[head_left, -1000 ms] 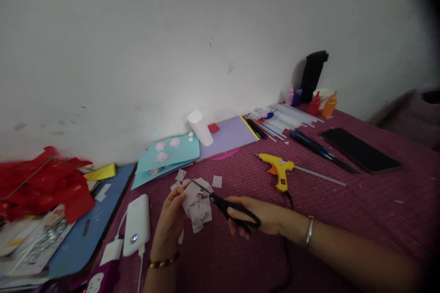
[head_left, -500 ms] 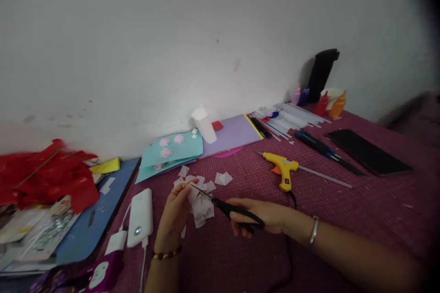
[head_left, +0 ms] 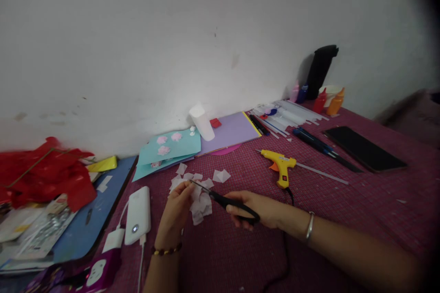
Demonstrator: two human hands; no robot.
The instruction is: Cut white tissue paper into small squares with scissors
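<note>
My right hand [head_left: 249,208] grips black-handled scissors [head_left: 235,204], its fingers wrapped round the handles. The blades look closed and point left, with their tips at the fingertips of my left hand [head_left: 178,201]. Those fingers are pinched together on what looks like a small piece of white paper, mostly hidden by the fingers. Beneath and beside both hands, cut white paper pieces [head_left: 202,206] lie in a loose pile on the purple-red checked cloth [head_left: 220,252]. Two more pieces [head_left: 222,176] rest slightly apart, to the right of the pile.
A yellow glue gun [head_left: 282,165] lies right of my hands, its cord running behind my right wrist. On the left are a white power bank [head_left: 138,215] and a blue board [head_left: 79,233]. Turquoise card [head_left: 182,145] with pink flowers is against the wall; a black phone [head_left: 364,149] lies right.
The scissors' handles have come together and the blades have closed. Both hands stay in nearly the same place. The whole view has shifted slightly.
</note>
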